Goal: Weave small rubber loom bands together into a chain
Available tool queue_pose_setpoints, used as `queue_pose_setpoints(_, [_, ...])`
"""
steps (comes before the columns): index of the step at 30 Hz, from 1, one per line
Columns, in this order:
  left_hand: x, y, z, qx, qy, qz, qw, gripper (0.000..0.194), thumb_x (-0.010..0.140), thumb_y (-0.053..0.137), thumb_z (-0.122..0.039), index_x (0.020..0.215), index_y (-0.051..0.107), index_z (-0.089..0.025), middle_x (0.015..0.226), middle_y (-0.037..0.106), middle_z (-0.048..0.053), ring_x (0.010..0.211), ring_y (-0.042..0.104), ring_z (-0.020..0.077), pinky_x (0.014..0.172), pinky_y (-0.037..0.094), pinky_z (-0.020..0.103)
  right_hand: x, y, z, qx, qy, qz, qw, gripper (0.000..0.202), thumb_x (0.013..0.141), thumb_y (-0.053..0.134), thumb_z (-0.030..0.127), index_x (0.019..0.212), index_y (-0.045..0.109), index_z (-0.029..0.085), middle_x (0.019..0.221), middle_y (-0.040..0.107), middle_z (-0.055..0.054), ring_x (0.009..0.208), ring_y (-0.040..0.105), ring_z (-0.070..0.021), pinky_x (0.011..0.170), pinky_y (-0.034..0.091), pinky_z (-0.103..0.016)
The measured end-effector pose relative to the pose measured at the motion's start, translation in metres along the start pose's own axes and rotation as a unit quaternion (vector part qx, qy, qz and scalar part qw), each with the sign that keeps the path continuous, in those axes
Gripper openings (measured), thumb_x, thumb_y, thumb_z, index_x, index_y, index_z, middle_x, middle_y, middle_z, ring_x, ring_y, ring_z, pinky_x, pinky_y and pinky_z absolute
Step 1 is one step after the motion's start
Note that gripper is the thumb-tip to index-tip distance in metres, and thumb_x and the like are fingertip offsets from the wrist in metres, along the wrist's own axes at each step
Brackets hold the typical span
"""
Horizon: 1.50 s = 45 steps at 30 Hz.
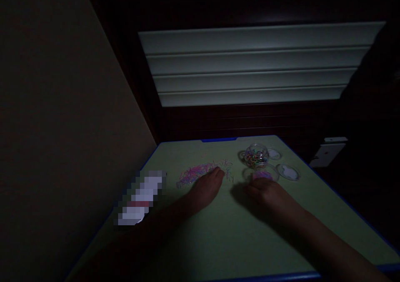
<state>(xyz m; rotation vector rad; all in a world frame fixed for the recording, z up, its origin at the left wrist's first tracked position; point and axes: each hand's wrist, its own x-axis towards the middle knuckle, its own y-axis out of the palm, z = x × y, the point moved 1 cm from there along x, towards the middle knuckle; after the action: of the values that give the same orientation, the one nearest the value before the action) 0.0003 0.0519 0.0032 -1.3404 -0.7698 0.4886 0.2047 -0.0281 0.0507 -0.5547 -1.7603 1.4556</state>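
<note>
Left hand (208,185) curls beside loose bands (194,174), right hand (266,189) beside a clear tub (276,172); grips unclear. Bands seem light, stretchy: pinch one edge

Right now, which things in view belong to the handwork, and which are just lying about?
Seemingly in the work:
loose coloured strands, by the left hand
clear tub, by the right hand
perhaps the round jar and flat lids, untouched

Apparently lying about:
pixelated item, at left of the table
white object, beyond the table's right edge
</note>
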Motion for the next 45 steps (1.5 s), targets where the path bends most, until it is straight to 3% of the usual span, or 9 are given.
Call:
queue_pose_setpoints(12, [-0.012, -0.023, -0.032, -0.072, -0.004, -0.060, 0.996, 0.022, 0.094, 0.025, -0.022, 0.095, 0.046, -0.019, 0.092, 0.052, 0.003, 0.084, 0.053, 0.0142, 0.077, 0.046, 0.027, -0.001, 0.000, -0.001, 0.003, 0.039, -0.051, 0.998, 0.015, 0.084, 0.049, 0.011, 0.091, 0.061, 0.015, 0.076, 0.058, -0.005, 0.071, 0.051, -0.0161, 0.064, 0.033, -0.026])
queue_pose_setpoints(17, [-0.019, -0.021, -0.042, -0.072, 0.005, -0.045, 0.996, 0.022, 0.095, 0.025, -0.024, 0.097, 0.047, -0.020, 0.095, 0.053, 0.003, 0.081, 0.054, 0.0136, 0.074, 0.047, 0.027, -0.001, -0.001, 0.000, 0.020, 0.041, -0.075, 0.996, 0.014, 0.086, 0.046, 0.013, 0.090, 0.059, 0.015, 0.077, 0.057, -0.006, 0.071, 0.050, -0.0162, 0.065, 0.033, -0.026])
queue_pose_setpoints(30, [-0.019, -0.020, -0.043, -0.021, 0.049, -0.040, 0.998, 0.019, 0.093, 0.029, -0.022, 0.097, 0.047, -0.018, 0.093, 0.054, 0.003, 0.078, 0.055, 0.0139, 0.069, 0.048, 0.026, -0.001, -0.002, 0.003, 0.024, -0.017, -0.062, 0.998, 0.014, 0.083, 0.051, 0.012, 0.095, 0.058, 0.016, 0.077, 0.056, -0.003, 0.070, 0.049, -0.0155, 0.065, 0.034, -0.027])
queue_pose_setpoints(45, [-0.019, -0.020, -0.043, -0.044, 0.058, -0.028, 0.997, 0.021, 0.093, 0.028, -0.022, 0.098, 0.048, -0.018, 0.094, 0.054, 0.004, 0.081, 0.056, 0.0138, 0.072, 0.048, 0.027, 0.001, -0.001, 0.004, 0.015, -0.036, -0.073, 0.997, 0.009, 0.079, 0.055, 0.008, 0.083, 0.059, 0.015, 0.070, 0.055, -0.002, 0.065, 0.047, -0.0147, 0.061, 0.032, -0.027])
